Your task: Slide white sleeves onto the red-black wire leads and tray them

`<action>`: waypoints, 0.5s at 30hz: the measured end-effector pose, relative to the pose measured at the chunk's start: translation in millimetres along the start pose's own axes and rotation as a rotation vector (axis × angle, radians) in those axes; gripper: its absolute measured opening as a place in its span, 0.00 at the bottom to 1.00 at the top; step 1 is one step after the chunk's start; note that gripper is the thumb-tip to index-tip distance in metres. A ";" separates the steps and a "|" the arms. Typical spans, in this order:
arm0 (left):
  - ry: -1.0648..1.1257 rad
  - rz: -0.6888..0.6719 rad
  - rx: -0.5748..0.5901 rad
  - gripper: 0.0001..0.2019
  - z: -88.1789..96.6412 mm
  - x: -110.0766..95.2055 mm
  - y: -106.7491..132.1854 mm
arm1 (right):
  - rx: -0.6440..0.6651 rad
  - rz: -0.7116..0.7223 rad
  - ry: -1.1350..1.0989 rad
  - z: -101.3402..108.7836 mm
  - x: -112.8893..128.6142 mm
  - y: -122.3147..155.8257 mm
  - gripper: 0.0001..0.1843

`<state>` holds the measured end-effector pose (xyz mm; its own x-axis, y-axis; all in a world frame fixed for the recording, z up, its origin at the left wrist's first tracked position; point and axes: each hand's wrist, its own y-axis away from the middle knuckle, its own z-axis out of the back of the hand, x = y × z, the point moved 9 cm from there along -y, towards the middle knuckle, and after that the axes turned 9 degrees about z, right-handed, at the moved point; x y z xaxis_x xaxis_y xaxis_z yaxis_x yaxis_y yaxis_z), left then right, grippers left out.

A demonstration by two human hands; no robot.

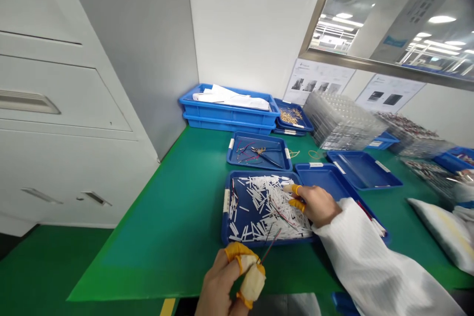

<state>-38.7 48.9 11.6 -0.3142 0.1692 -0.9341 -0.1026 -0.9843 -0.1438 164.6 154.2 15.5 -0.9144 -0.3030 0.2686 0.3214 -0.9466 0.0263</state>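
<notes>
My right hand point(314, 206) hangs over a blue plastic tray point(226, 207), its orange-cotted thumb and forefinger close together at the edge of a heap of short white tubes point(266, 207). Whether those fingers grip a tube, I cannot tell. Thin red and green wires point(269, 247) lie across the heap, and another pair sticks out of my left hand point(229, 281). That hand is at the tray's near edge, closed on the wires, with orange finger cots and a pale wrapping on its fingers.
A blue tray with pliers point(257, 152) and a tray of brass pins point(292, 116) stand beyond, beside stacked blue crates holding white paper point(229, 108). Clear stacked trays point(338, 121) rise at the back right. A co-worker's sleeve point(462, 192) shows at the right edge, and a white cabinet point(55, 108) stands left.
</notes>
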 end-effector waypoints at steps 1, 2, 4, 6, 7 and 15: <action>-0.027 0.004 0.007 0.12 -1.5 -2.1 -1.7 | -0.040 0.015 -0.065 0.9 -1.2 2.9 0.15; -0.058 0.010 0.018 0.13 -3.5 -4.3 -3.4 | -0.080 0.031 -0.135 1.6 -2.0 5.8 0.16; -0.119 0.024 0.046 0.14 -8.3 -8.5 -6.8 | -0.160 0.064 -0.282 2.9 -2.7 12.1 0.18; -0.163 0.027 0.044 0.14 -11.7 -13.7 -9.6 | -0.231 0.087 -0.436 3.0 -2.5 18.9 0.20; -0.179 0.024 0.030 0.14 -12.6 -16.3 -10.8 | -0.258 0.094 -0.515 2.5 -1.8 22.4 0.21; -0.223 0.086 0.049 0.13 -30.7 -12.9 -13.6 | -0.413 0.099 -1.203 -3.5 18.3 49.1 0.10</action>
<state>-4.2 58.6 15.6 -0.5235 0.0977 -0.8464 -0.1105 -0.9928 -0.0463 162.8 101.8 18.4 -0.0227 -0.2881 0.9573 0.0764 -0.9553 -0.2857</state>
